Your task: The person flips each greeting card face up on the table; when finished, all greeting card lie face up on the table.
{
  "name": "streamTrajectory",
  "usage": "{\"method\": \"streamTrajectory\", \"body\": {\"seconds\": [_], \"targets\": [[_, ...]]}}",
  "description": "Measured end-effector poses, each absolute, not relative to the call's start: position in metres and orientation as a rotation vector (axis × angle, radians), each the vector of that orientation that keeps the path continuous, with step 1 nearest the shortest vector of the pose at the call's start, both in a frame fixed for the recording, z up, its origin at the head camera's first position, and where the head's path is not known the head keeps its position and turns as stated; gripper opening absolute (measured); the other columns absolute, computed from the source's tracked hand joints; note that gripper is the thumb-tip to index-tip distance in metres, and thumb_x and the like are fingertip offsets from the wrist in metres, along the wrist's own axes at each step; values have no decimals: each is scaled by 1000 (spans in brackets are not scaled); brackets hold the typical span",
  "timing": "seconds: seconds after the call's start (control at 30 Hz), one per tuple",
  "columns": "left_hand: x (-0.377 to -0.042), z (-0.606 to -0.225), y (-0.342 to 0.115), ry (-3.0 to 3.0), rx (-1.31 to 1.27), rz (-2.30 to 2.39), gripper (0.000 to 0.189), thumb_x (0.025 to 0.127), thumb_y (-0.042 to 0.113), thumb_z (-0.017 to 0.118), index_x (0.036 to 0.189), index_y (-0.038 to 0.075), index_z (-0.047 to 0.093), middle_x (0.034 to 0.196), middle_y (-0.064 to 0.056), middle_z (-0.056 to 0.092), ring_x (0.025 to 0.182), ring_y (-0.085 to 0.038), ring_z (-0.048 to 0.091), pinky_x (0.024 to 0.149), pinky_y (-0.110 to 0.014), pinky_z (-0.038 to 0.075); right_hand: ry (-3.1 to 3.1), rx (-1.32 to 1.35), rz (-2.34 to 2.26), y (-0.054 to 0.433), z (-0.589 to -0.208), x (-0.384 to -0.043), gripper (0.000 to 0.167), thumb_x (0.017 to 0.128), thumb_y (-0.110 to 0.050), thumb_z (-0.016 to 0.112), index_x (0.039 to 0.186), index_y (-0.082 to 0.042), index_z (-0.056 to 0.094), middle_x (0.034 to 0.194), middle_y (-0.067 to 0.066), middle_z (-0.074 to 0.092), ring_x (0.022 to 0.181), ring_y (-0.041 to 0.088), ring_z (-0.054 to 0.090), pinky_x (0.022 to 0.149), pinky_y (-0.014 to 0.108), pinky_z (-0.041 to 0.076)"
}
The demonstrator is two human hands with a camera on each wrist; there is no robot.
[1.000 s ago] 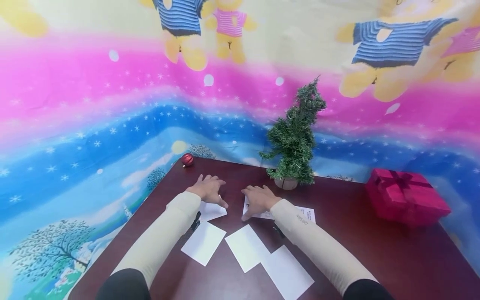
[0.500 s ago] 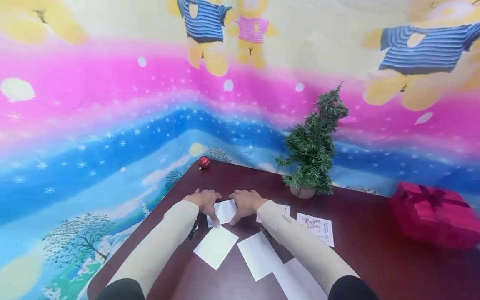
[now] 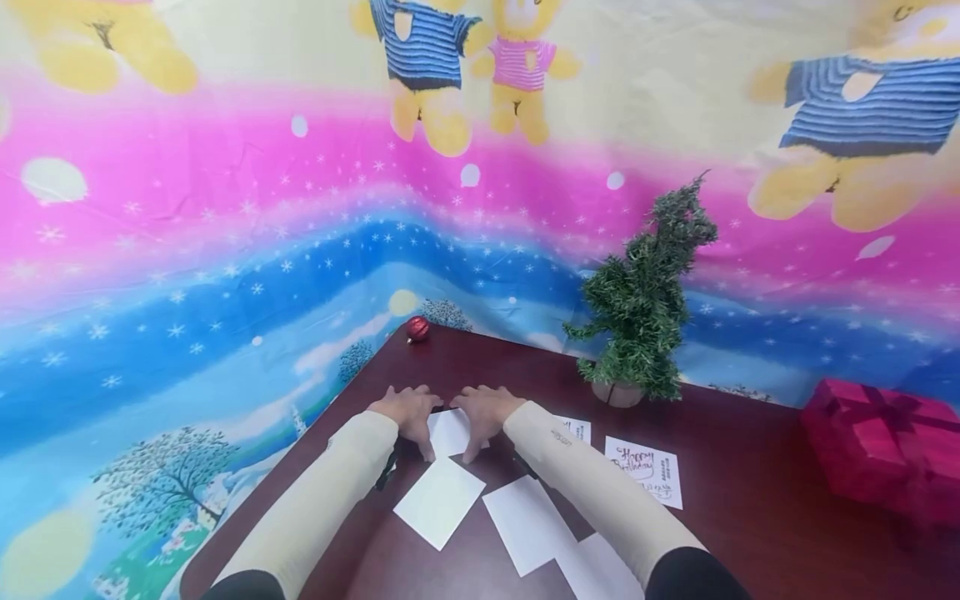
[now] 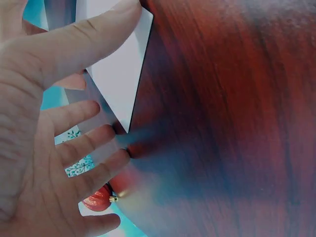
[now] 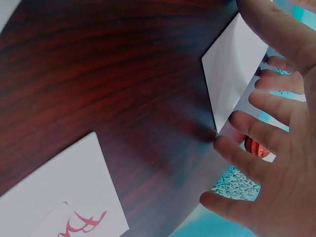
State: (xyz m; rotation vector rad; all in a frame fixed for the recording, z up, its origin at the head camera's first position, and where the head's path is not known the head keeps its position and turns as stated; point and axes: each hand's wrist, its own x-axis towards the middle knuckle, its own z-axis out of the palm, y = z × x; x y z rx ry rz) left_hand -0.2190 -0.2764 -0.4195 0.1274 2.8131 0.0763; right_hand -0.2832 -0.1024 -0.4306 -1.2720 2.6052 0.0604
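A blank white card point(image 3: 449, 432) lies on the dark wooden table between my two hands. My left hand point(image 3: 409, 414) is at its left side; in the left wrist view the thumb point(image 4: 94, 37) lies across the card while the other fingers point(image 4: 84, 145) spread straight, their tips at the tabletop. At the card's right side is my right hand point(image 3: 487, 414), its fingers point(image 5: 247, 158) spread and its thumb by the card's edge. Nearer the body lie a second blank card point(image 3: 439, 502) and two overlapping ones, the upper point(image 3: 528, 523) and a lower point(image 3: 600, 567) partly under the right forearm.
Right of the hands lie a card with red lettering point(image 3: 647, 471) and another printed card point(image 3: 573, 428) half hidden by the sleeve. A small green tree point(image 3: 641, 308), a red gift box point(image 3: 885, 446) and a red bauble point(image 3: 417, 328) stand along the table's back edge.
The right hand has left the printed card and moved left to the blank card beside the left hand. The printed cards now show uncovered. The view has turned left.
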Motion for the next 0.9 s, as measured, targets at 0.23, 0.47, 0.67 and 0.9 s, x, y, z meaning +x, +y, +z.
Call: {"method": "streamTrajectory", "body": {"seconds": [0.23, 0.47, 0.67, 0.9], "targets": [[-222, -423, -275, 2812, 116, 49, 95, 61, 50, 91, 144, 19, 55, 140, -12, 50, 129, -37, 47, 108, -68, 26, 2601, -1251, 86, -105, -430, -288, 92, 57, -62, 90, 136, -27, 59, 124, -3, 52, 112, 18, 48, 96, 50, 44], [-224, -421, -272, 2802, 130, 13, 86, 59, 48, 90, 132, 16, 58, 122, -12, 54, 114, -33, 51, 101, -66, 37, 2590, -1245, 36, -106, -428, -294, 81, 57, -57, 91, 125, -25, 62, 114, -5, 52, 107, 16, 49, 93, 46, 45], [-223, -415, -268, 2788, 97, 2, 77, 60, 45, 91, 123, 17, 57, 113, -8, 56, 105, -28, 51, 91, -56, 48, 2586, -1245, 13, -105, -426, -294, 78, 59, -55, 91, 124, -24, 62, 113, -5, 53, 108, 15, 49, 94, 44, 45], [-226, -414, -265, 2784, 135, 3, 82, 60, 42, 92, 128, 17, 55, 118, -10, 53, 107, -28, 52, 95, -56, 46, 2570, -1238, -27, -103, -428, -295, 77, 60, -53, 92, 124, -23, 62, 110, -5, 53, 105, 14, 49, 92, 40, 47]]}}
